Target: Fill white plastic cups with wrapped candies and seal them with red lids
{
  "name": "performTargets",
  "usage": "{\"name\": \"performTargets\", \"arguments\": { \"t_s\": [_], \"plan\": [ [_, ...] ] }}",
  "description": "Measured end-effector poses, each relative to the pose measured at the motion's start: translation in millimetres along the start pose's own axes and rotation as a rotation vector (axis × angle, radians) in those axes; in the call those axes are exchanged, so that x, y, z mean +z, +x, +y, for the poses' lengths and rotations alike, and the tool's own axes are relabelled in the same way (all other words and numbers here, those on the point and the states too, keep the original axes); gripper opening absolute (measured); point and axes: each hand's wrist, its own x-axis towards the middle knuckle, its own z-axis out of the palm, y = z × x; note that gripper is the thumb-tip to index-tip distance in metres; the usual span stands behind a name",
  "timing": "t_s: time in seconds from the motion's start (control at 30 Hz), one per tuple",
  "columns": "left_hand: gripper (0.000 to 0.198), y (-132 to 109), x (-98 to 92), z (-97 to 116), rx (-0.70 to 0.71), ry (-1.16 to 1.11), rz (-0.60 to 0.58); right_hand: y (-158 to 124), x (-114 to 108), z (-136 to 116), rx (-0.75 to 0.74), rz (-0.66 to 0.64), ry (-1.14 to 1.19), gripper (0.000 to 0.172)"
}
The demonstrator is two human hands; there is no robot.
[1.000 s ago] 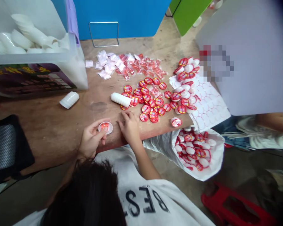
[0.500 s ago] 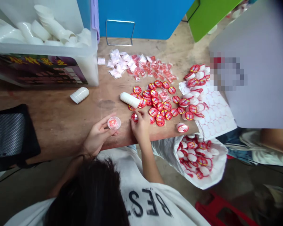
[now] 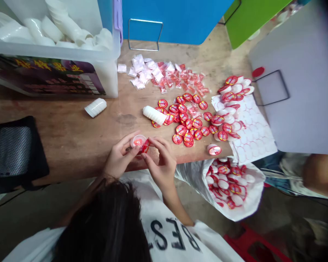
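At bench edge: white cup [image 3: 136, 140] held in L hand [image 3: 118, 159]; red disc [image 3: 145, 146] held in R hand [image 3: 160, 162], disc touching cup rim.
L hand: fingers part open, curled round cup.
R hand: thumb + fingers pressed together, pinching disc.
Hard to see: fingers cover part of cup; red inside cup unclear; print on disc too small to read.
Just ahead on bench [image 3: 71, 145]: roll of stacked cups [image 3: 153, 115] lying on its side, loose red discs [image 3: 187, 125] around its R end.
R side: white bag [image 3: 251, 189] of cups w/ red discs, printed sheet [image 3: 255, 127].
Far: pink sachets [image 3: 166, 74], plastic bin [image 3: 106, 72] of white cups, blue panel [image 3: 175, 22].
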Motion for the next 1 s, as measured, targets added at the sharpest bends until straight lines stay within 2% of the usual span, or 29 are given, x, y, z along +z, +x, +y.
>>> {"name": "performTargets", "arguments": {
  "t_s": [0.1, 0.2, 0.3, 0.4, 0.5, 0.63, 0.7, 0.87, 1.0],
  "plan": [
    [0.069, -2, 2.4, 0, 0.114, 0.14, -0.046, -3, 5, 3, -0.025, 0.059, -0.026, 0.042],
    [0.055, -6, 3.2, 3, 0.235, 0.359, -0.064, -4, 5, 3, -0.041, 0.094, -0.058, 0.04],
    [0.049, -9, 4.3, 6, 0.27, 0.475, -0.069, -5, 4, 1, -0.045, 0.117, -0.045, 0.036],
    [0.062, -10, 7.4, 8, 0.197, 0.308, -0.049, -6, 4, -1, -0.065, 0.103, -0.026, 0.036],
    [0.071, -11, 10.2, 9, 0.102, 0.132, 0.038, -7, 2, -4, -0.104, 0.029, -0.056, 0.039],
    [0.063, -12, 9.7, 9, 0.058, 0.072, 0.138, -7, -1, -9, -0.138, -0.122, -0.137, 0.048],
    [0.058, -13, 9.0, 8, 0.075, 0.089, 0.164, -6, -3, -10, -0.154, -0.149, -0.171, 0.05],
    [0.05, -12, 9.4, 6, 0.063, 0.086, 0.131, -2, -2, -3, -0.143, -0.091, -0.141, 0.038],
    [0.053, -8, 10.5, 9, -0.079, -0.092, 0.005, 1, -2, 2, -0.122, 0.022, 0.0, 0.032]
  ]
}}
